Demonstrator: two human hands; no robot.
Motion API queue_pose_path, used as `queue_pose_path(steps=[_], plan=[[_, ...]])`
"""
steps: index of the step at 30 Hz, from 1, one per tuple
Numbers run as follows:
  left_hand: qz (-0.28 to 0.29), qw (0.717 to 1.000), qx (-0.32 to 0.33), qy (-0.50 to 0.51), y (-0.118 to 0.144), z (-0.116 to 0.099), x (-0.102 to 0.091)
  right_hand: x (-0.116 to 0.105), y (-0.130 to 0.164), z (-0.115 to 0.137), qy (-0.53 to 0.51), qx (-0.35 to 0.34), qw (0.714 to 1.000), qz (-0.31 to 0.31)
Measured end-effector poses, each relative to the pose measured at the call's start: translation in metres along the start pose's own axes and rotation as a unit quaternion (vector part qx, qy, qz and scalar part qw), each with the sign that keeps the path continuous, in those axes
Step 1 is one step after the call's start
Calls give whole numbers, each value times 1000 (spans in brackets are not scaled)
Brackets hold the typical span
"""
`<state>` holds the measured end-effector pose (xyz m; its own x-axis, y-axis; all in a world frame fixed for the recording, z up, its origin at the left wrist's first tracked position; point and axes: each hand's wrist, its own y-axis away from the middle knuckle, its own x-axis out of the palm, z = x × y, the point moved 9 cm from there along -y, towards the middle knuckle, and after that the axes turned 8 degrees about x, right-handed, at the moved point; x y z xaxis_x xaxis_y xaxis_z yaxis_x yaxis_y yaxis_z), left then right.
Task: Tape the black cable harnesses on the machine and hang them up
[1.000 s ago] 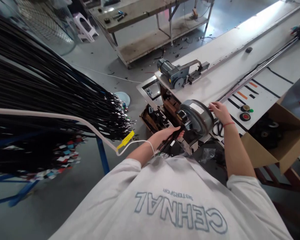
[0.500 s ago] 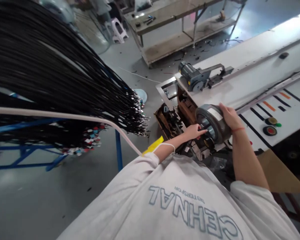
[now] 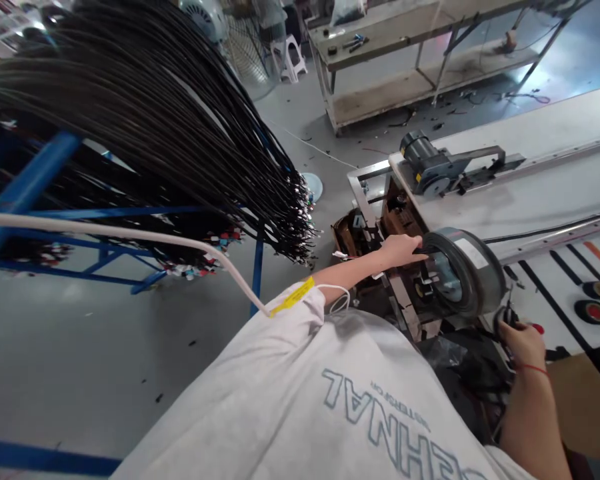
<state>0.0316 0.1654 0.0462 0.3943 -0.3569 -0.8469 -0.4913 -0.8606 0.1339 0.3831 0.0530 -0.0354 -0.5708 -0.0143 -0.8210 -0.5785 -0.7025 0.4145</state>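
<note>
Our right hand (image 3: 523, 343) clasps black scissors (image 3: 504, 323), near right; our left hand (image 3: 403, 251) is at the roll (image 3: 485, 270), hold unclear: let's angle blades (image 3: 511, 293) away from it.

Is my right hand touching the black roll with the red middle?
Apart: the head view shows white tabletop and part of a black strip between your right hand and the roll.

Dark grey drum (image 3: 487, 280) (white label (image 3: 471, 253))
</note>
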Motion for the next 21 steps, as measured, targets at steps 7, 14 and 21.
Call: queue_pose_path(steps=[7, 14, 21], plan=[[36, 991, 18, 126, -1, 14, 17, 33, 172, 90, -299, -198, 864, 355], [1, 995, 3, 97, 2, 15, 7, 152, 205, 172, -349, -11, 703, 620], [17, 984, -18, 177, 1, 24, 22, 83, 175, 96, -334, -129, 877, 322]])
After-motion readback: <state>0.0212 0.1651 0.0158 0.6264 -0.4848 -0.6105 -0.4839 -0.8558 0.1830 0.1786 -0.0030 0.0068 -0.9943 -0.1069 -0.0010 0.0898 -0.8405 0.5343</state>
